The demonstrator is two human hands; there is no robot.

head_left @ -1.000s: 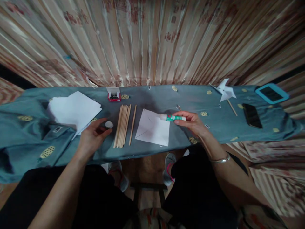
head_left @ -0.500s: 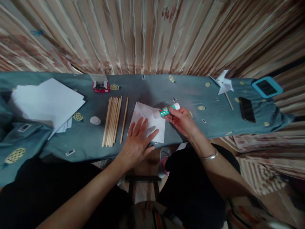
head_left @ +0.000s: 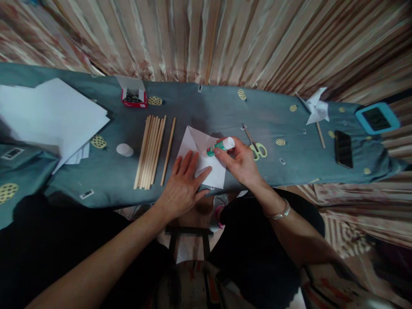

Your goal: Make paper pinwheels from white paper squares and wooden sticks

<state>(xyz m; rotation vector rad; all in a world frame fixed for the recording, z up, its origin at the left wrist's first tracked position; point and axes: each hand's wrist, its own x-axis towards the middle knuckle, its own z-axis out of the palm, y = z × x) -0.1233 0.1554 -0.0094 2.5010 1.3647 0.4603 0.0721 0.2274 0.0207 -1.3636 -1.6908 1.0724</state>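
A white square of paper (head_left: 214, 171) with slit or crease lines lies in front of me. My left hand (head_left: 182, 184) rests flat on its left part, fingers spread. Pinched in my right hand (head_left: 240, 159) is a green and white glue stick (head_left: 216, 148), tilted with its lower end at the paper's middle; whether the tip touches cannot be made out. Just beyond that hand lie scissors (head_left: 259, 150) with yellow-green handles, partly hidden by it. Left of the paper are a single wooden stick (head_left: 168, 152) and a row of several wooden sticks (head_left: 150, 152).
A white cap (head_left: 125, 149) stands left of the sticks. Behind is an open red box (head_left: 134, 101) of small dark items. White sheets (head_left: 64, 116) pile at the far left. A paper pinwheel (head_left: 317, 109), a phone (head_left: 343, 149) and a blue-framed device (head_left: 377, 118) lie right.
My right hand has turned the glue stick and brought its lower end down onto or close over the paper. The scissors have come into view beside it. The camera view has shifted slightly.
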